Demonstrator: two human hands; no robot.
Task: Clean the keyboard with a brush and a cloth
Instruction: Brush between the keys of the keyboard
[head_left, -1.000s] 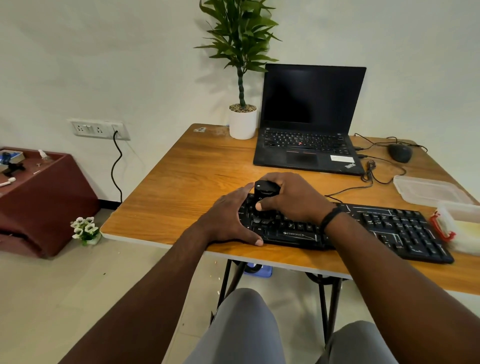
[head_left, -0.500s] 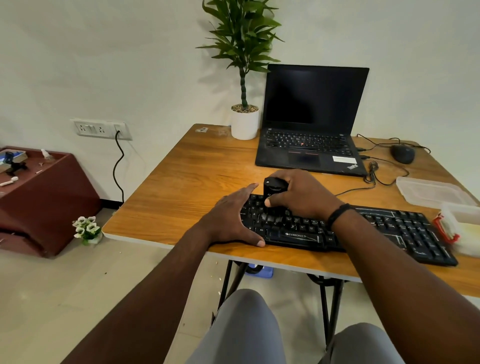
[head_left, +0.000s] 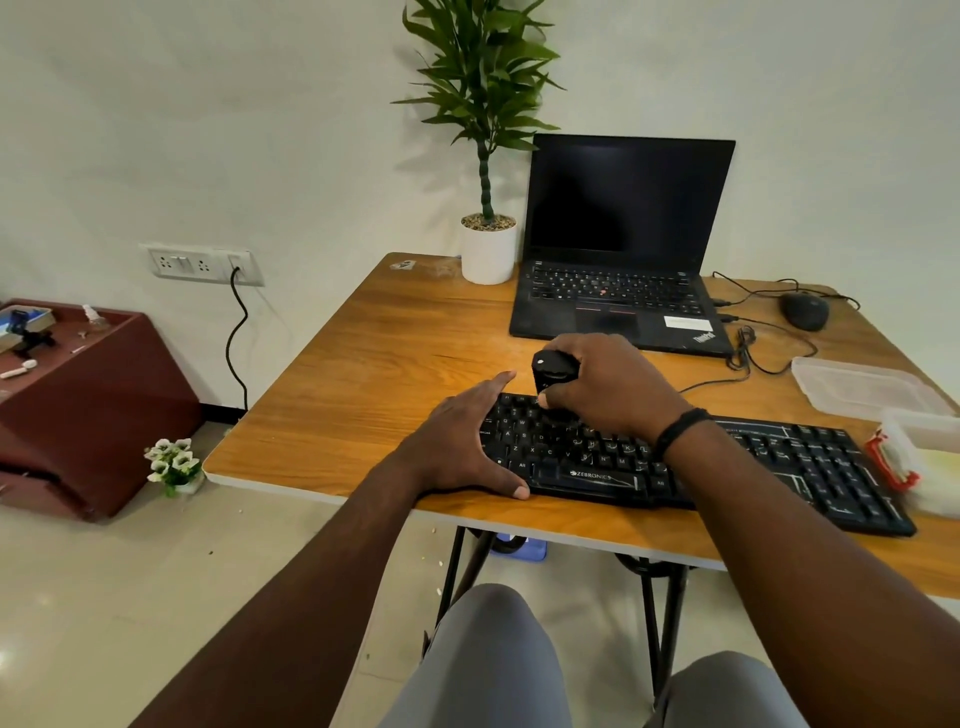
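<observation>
A black keyboard (head_left: 779, 462) lies along the front edge of the wooden table (head_left: 374, 395). My right hand (head_left: 608, 384) grips a black brush (head_left: 551, 371) by its round handle, held upright over the keyboard's upper left keys. The bristles are hidden by my fingers. My left hand (head_left: 462, 441) lies flat with straight fingers against the keyboard's left end, thumb along its front edge. No cloth shows plainly in view.
An open black laptop (head_left: 618, 249) stands behind the keyboard, with a potted plant (head_left: 485, 156) to its left. A mouse (head_left: 804, 310) and cables lie at the back right. Clear plastic containers (head_left: 862, 387) sit at the right edge, one with a red clip (head_left: 888, 462).
My right hand has carried the brush away from me, from the keyboard's middle left rows to its top row. My left hand has stayed at the keyboard's left end.
</observation>
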